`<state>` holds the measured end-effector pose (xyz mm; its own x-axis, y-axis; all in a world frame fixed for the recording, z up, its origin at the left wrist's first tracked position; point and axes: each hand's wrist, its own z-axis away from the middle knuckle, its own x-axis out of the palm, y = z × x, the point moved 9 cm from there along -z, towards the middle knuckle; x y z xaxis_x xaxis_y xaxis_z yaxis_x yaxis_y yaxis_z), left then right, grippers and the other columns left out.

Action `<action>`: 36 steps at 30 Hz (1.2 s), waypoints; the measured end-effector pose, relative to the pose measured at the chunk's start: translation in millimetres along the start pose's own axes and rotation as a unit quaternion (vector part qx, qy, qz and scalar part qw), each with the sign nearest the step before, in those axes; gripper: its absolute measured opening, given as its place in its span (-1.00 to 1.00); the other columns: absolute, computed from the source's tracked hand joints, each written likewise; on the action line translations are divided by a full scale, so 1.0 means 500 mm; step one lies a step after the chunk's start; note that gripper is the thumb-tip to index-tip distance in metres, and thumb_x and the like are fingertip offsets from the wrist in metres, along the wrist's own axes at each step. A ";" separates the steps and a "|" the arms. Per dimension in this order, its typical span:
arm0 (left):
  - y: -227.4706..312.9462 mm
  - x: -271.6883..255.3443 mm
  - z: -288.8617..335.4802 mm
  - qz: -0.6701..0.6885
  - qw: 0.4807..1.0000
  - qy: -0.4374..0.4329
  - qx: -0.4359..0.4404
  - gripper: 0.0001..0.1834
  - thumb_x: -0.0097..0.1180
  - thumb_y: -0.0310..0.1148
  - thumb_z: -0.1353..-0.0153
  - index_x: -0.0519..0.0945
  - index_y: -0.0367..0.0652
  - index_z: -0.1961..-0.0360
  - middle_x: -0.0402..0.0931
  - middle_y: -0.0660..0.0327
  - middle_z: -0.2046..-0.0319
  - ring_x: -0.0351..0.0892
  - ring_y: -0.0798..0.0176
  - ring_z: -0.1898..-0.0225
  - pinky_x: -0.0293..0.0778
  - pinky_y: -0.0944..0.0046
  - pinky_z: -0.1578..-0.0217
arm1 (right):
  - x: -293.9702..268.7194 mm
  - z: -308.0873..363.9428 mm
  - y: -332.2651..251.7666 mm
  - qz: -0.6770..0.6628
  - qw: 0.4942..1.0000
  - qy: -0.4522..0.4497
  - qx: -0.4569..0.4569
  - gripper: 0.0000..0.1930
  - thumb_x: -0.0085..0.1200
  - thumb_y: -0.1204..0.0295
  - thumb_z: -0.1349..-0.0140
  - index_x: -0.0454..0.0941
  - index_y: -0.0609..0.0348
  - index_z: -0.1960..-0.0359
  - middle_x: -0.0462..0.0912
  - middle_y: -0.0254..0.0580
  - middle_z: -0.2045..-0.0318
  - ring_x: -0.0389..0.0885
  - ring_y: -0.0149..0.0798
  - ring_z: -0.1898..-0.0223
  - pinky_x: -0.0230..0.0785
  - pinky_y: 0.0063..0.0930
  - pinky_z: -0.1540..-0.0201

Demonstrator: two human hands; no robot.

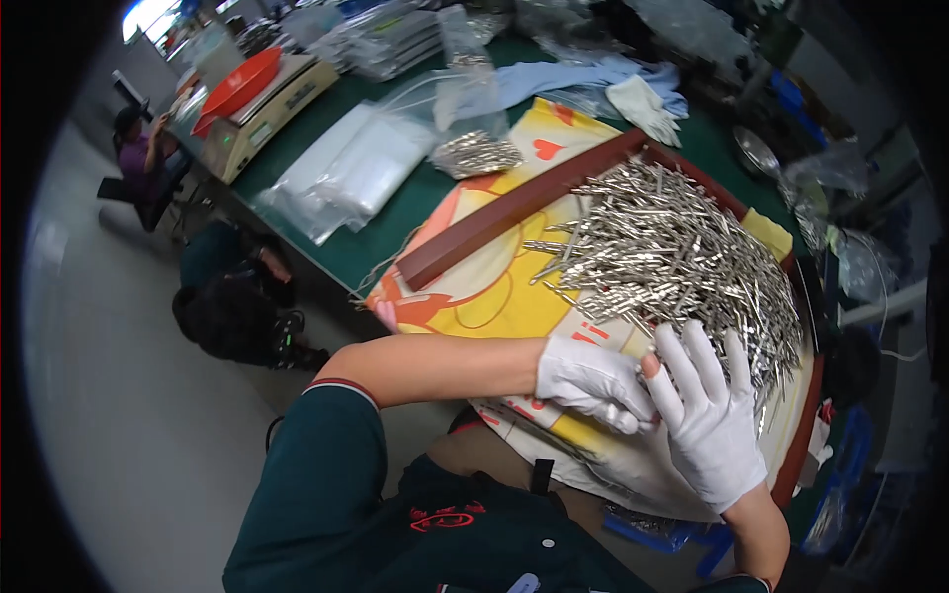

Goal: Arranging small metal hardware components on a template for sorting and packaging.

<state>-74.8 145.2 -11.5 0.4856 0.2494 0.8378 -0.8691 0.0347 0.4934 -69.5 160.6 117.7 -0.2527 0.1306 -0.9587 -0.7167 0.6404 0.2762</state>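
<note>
Both my hands wear white gloves and meet at the near edge of a large heap of slim, shiny metal rods [682,247], which look like drill bits. My left hand [598,383] reaches across from the left with its fingers curled closed against the thumb side of my right hand. What those fingers pinch, if anything, is hidden. My right hand [710,420] is raised palm down over the near side of the heap, fingers stretched and spread, holding nothing. One bare fingertip [649,366] shows between the two gloves; whose glove it comes through is hard to tell.
A brown wooden bar [524,212] borders the heap on a yellow printed cloth [484,311]. Clear plastic bags [346,168], a bag of rods [477,155], a loose white glove [643,107] and a scale [282,109] with a red basin [237,87] lie beyond. Two people are at left.
</note>
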 end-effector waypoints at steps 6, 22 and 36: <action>-0.101 0.100 -0.005 0.073 0.994 -0.077 -0.040 -0.91 0.17 -0.49 -0.25 0.54 -0.28 0.36 0.54 0.22 0.44 0.53 0.44 0.46 0.52 0.51 0.41 | 0.030 0.046 -0.061 -0.080 0.984 0.067 -0.142 -0.64 0.11 0.40 -0.09 0.46 0.13 0.04 0.51 -0.16 0.32 0.54 -0.04 0.20 0.40 -0.01 0.03; 0.066 0.082 0.136 -0.457 0.622 0.408 0.488 -0.10 0.45 -0.17 0.41 0.36 -0.27 -0.05 0.42 0.02 0.11 0.49 -0.08 0.09 0.42 0.06 0.08 | 0.397 0.095 0.215 -0.283 0.895 0.198 0.282 -0.62 0.16 0.47 -0.06 0.37 0.28 0.07 0.42 -0.16 0.30 0.49 -0.21 0.27 0.38 -0.37 0.23; 0.076 0.064 0.106 -0.474 0.502 0.396 0.605 -0.64 0.28 -0.25 0.21 0.51 -0.16 0.36 0.46 0.08 0.38 0.52 -0.04 0.24 0.44 0.00 0.21 | 0.352 0.056 0.088 -0.316 0.911 0.148 0.220 -0.33 0.23 0.21 -0.06 0.28 0.32 -0.14 0.41 0.04 0.02 0.45 -0.02 0.03 0.32 -0.24 -0.03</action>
<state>-87.4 103.5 46.6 0.0206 0.9994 -0.0274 0.6448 0.0077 0.7643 -127.4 232.8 -40.8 -0.0915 -0.5378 -0.8381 -0.4670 0.7665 -0.4409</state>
